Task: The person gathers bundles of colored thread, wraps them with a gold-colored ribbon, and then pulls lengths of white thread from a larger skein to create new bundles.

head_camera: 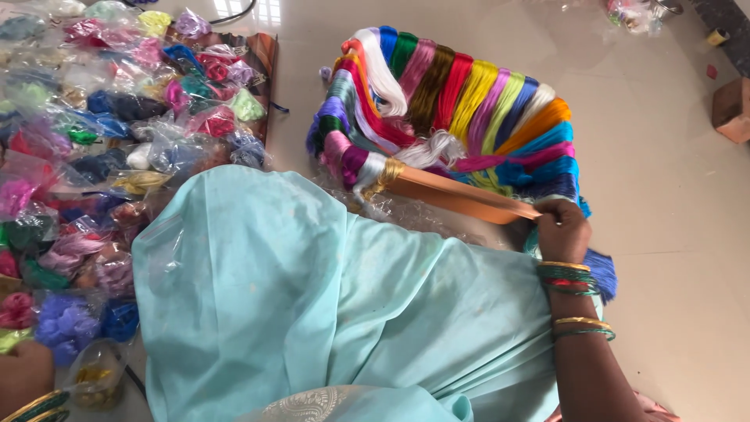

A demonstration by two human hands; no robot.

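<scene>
This looks like a home used as a small craft workplace, not a shop or a factory. The work is done low on a shiny tiled floor (672, 195), with no furniture in view. To one side lies a wide heap of small clear bags (101, 133), each with coloured thread inside. A frame (461, 199) is hung with many hanks of bright silk thread (461, 101) in rows. A brick (733, 109) lies near the far wall, and light is reflected on the tiles.
</scene>
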